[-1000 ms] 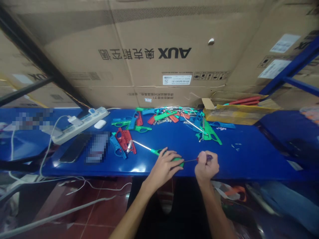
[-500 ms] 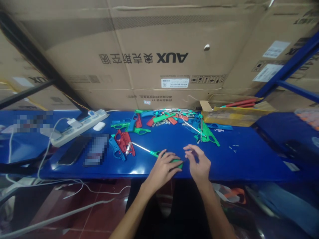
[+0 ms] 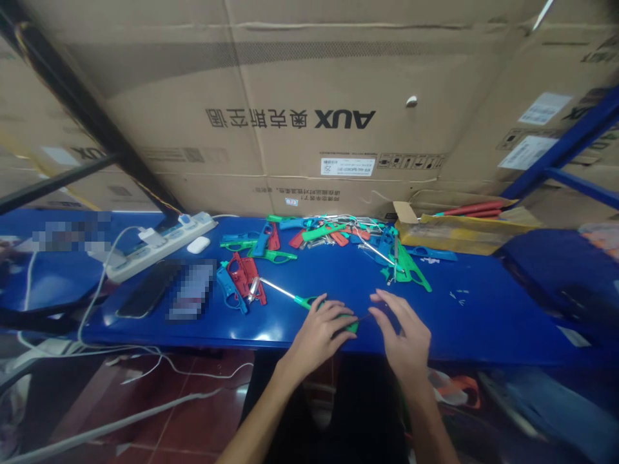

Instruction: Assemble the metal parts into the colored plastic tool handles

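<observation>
My left hand (image 3: 319, 327) is curled over the green handle (image 3: 349, 324) of a tool lying on the blue table (image 3: 483, 316). The tool's metal rod (image 3: 278, 288) points away to the upper left. My right hand (image 3: 405, 332) lies just to the right of it, palm down with the fingers stretched out. A thin dark screwdriver shaft (image 3: 365, 317) shows between the two hands, and the rest of the screwdriver is hidden under my right hand.
Red and blue plastic shells (image 3: 239, 278) lie left of the rod, and a heap of coloured shells and metal rods (image 3: 338, 232) lies further back. A power strip (image 3: 162, 241), a phone (image 3: 145, 290), an open carton (image 3: 454, 225), small screws (image 3: 457, 295) and large cartons (image 3: 300, 116) surround them.
My right hand gripped a small screwdriver in a fist a second ago; it has since opened and flattened over it. My left hand stays on the green handle.
</observation>
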### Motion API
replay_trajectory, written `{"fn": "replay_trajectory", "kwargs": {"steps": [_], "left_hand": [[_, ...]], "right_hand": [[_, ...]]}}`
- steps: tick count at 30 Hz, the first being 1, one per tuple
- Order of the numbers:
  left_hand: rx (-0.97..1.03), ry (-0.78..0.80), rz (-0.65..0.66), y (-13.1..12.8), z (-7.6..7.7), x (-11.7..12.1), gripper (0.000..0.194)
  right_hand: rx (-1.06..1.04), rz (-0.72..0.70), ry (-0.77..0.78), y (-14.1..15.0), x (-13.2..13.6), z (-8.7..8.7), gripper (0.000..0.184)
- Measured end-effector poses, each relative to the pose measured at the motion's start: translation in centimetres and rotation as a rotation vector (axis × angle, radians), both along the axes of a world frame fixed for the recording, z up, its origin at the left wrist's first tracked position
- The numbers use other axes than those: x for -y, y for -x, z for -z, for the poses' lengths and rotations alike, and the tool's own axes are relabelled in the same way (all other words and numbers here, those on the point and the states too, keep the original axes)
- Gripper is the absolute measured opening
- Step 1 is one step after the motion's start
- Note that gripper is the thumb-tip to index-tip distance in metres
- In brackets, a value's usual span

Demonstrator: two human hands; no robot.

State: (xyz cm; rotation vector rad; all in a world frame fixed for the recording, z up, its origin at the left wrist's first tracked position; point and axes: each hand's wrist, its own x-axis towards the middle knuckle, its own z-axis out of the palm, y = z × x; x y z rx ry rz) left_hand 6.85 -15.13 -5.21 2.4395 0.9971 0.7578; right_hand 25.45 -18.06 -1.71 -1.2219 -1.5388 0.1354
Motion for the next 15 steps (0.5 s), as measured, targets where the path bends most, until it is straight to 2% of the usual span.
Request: {"fn": "replay_trajectory", "kwargs": {"steps": [2,4,9,13,15], "left_hand": [[-0.009,-0.006,-0.002,0.0,0.0,0.0,0.03],[-0.015,-0.009,-0.002,0.1,0.0,0.0,0.029],[-0.005,-0.002,0.015,0.1,-0.1,0.0,0.027],[0.025,0.009,0.011,0.0,0.1,0.0,0.025],[0.028,0.014,0.011,0.0,0.1,0.0,0.026]], "right_hand": [[0.016,-0.126,0.111,0.1,0.1,-0.4,0.039],[0.019,-0.198,0.148,0.2,0.1,-0.7,0.041],[0.052,-0.136,-0.007,0.8,-0.4,-0.9,0.02],[0.012,-0.196,0.072,0.7,-0.5,-1.1,0.029],[-0.021,-0.163,0.055,0.4,-0.5,-1.2,0.028]]}}
